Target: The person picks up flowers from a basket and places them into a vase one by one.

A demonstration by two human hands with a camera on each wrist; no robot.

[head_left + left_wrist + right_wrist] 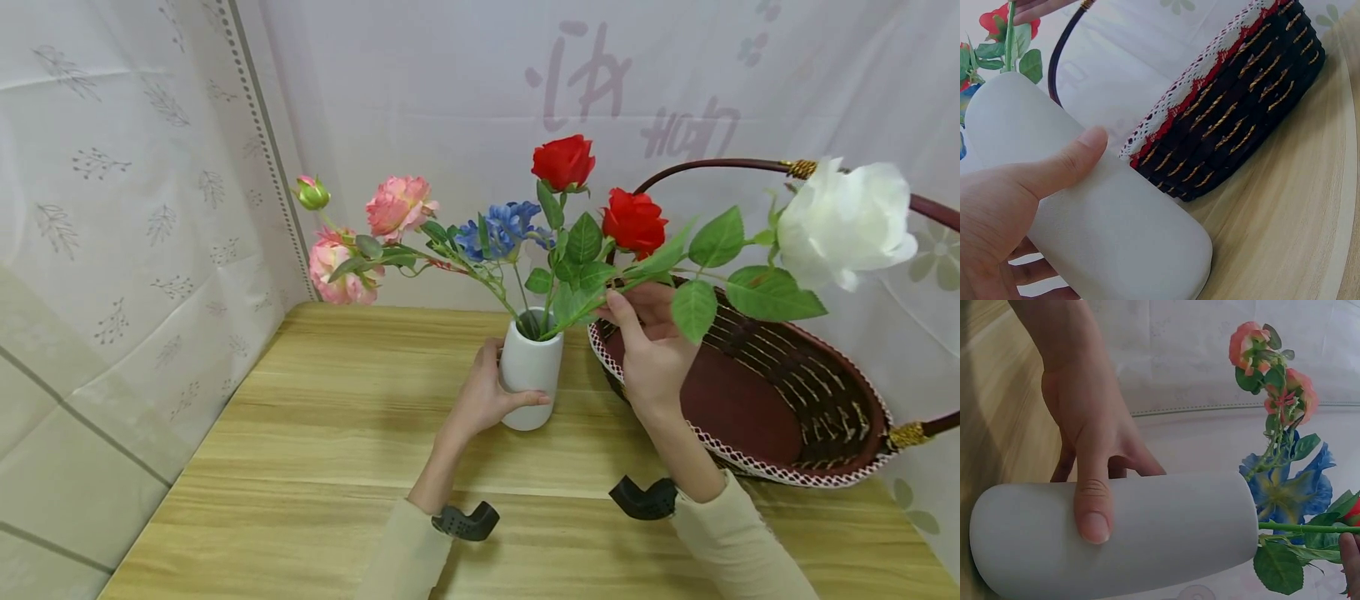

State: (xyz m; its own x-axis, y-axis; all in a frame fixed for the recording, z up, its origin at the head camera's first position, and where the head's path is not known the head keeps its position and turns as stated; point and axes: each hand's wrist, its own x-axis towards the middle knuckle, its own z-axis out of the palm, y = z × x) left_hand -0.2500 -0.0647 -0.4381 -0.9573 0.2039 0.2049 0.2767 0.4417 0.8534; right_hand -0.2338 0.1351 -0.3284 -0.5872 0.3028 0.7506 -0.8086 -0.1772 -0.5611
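Note:
A white vase stands upright on the wooden table, gripped round its side by my left hand. My right hand pinches the green stem of a white rose; the stem's lower end is in the vase mouth and its bloom leans far right. Two red roses, a blue flower and a branch of pink flowers also rise from the vase. In the right wrist view, the left thumb lies across the vase, and the pinched stem enters its mouth.
A dark woven basket with a lace-trimmed rim and a tall handle stands right of the vase, beneath the white rose. Patterned cloth hangs behind the table and along its left side.

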